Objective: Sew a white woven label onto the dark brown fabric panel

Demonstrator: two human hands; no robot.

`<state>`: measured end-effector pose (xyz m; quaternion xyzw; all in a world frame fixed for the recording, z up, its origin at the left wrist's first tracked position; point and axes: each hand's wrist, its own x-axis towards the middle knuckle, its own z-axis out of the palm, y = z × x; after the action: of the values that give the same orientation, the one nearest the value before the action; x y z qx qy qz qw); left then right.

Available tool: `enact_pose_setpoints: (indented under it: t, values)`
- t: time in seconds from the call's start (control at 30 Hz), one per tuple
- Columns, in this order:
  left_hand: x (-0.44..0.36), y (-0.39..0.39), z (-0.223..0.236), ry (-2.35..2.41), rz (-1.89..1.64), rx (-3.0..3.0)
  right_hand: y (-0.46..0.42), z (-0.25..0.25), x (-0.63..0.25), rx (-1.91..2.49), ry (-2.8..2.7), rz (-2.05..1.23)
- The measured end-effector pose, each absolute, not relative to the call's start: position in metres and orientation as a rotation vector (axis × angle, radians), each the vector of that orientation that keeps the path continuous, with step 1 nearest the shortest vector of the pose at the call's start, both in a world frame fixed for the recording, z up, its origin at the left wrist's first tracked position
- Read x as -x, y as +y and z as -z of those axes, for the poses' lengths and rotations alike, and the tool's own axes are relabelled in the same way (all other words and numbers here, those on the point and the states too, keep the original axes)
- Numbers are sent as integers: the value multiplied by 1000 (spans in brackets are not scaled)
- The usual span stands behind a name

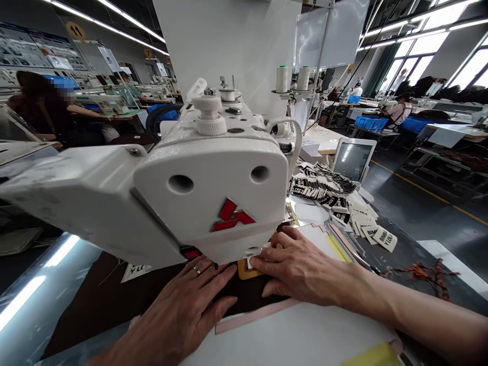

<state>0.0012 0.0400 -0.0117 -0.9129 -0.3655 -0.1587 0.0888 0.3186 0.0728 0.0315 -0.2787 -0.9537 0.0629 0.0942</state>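
A white sewing machine head [206, 193] with a red emblem fills the middle of the view and hides the needle. Under it lies dark brown fabric [102, 300] with a tan patch [246, 270] on top. My left hand [183, 315] lies flat on the fabric, fingers spread, a ring on one finger. My right hand [301, 269] presses flat beside the patch, fingertips touching a small white label [250, 262] at the machine's foot. Neither hand grips anything.
A pile of black-and-white woven labels [335, 195] lies right of the machine, near a small screen [353, 160]. Pink tape strips [255, 316] mark the white table. Orange thread scraps [423, 272] lie far right. Thread cones [292, 79] stand behind. Other people work at distant tables.
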Motion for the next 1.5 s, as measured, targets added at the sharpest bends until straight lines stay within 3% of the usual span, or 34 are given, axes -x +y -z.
enact_pose_setpoints:
  t: [1.07,1.5]
  values:
    - [-7,48,1,-1148,491,2822,86,-27,-316,809,-2758,-162]
    - [54,9,1,-1095,343,2683,40,-20,-321,734,-2646,-85]
